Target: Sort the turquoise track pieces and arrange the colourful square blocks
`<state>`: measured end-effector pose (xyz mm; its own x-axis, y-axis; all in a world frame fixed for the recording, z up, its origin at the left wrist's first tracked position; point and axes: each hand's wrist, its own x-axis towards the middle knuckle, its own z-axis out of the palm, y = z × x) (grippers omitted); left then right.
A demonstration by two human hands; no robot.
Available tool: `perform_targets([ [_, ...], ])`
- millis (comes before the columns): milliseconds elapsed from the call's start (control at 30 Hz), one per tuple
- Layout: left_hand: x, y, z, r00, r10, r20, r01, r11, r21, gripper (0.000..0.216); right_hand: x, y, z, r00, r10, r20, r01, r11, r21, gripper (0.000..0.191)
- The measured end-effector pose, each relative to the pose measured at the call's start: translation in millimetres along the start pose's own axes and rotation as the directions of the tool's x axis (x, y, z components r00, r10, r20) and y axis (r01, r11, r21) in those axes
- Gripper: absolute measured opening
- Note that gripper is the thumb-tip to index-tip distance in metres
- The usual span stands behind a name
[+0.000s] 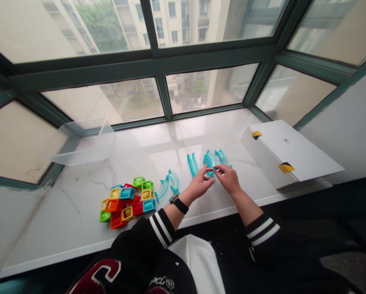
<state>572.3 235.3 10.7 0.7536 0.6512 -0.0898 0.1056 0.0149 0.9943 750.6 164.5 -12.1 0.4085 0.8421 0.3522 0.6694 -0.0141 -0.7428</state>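
Both hands meet over the counter at the near end of several nested, curved, see-through blue track pieces [210, 157]. My left hand [202, 181], with a dark watch on its wrist, pinches that end from the left. From the right, the fingers of my right hand [228, 178] close on the same end, and the fingertips partly hide it. Just left of the stack lies a straight blue track piece [193, 164]. Another blue track piece [222, 156] lies to the right, beyond my right hand. Two curved blue tracks [173, 179] rest left of my left hand.
A pile of coloured plastic blocks [127, 200] sits on the counter's left, near the front edge. Behind it stands a clear plastic bin [101, 143] by the window. A white box [293, 151] with yellow-black tape occupies the right. Window frames [207, 59] border the back.
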Motion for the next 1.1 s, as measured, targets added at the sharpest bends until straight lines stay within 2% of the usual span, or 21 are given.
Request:
perform_targets([
  [433, -0.7, 5.7, 2.1, 1.000, -0.022, -0.012, 0.022, 1.000, 0.002, 0.045, -0.5, 0.2, -0.1, 1.000, -0.024, 0.003, 0.024, 0.999, -0.023, 0.016],
  [600, -4.4, 15.7, -2.9, 0.999, -0.038, -0.010, 0.037, 0.996, -0.082, 0.042, -0.7, -0.8, -1.0, 0.999, -0.037, -0.002, 0.037, 0.999, -0.022, 0.021],
  [700, -9.7, 26.3, -16.1, 0.999, -0.026, -0.033, 0.021, 0.991, -0.133, 0.039, -1.2, 0.4, -1.3, 0.999, -0.046, 0.007, 0.046, 0.999, -0.026, 0.027],
  [900, -28.8, 50.4, -57.3, 0.998, -0.002, -0.071, -0.010, 0.988, -0.157, 0.048, -1.2, 4.0, -0.7, 0.999, -0.037, 0.009, 0.037, 0.998, -0.045, 0.029],
  [1100, -57.5, 55.9, -88.7, 0.993, -0.014, -0.116, -0.004, 0.989, -0.149, 0.055, -0.5, 1.6, -1.5, 0.999, -0.053, 0.012, 0.053, 0.997, -0.053, 0.029],
])
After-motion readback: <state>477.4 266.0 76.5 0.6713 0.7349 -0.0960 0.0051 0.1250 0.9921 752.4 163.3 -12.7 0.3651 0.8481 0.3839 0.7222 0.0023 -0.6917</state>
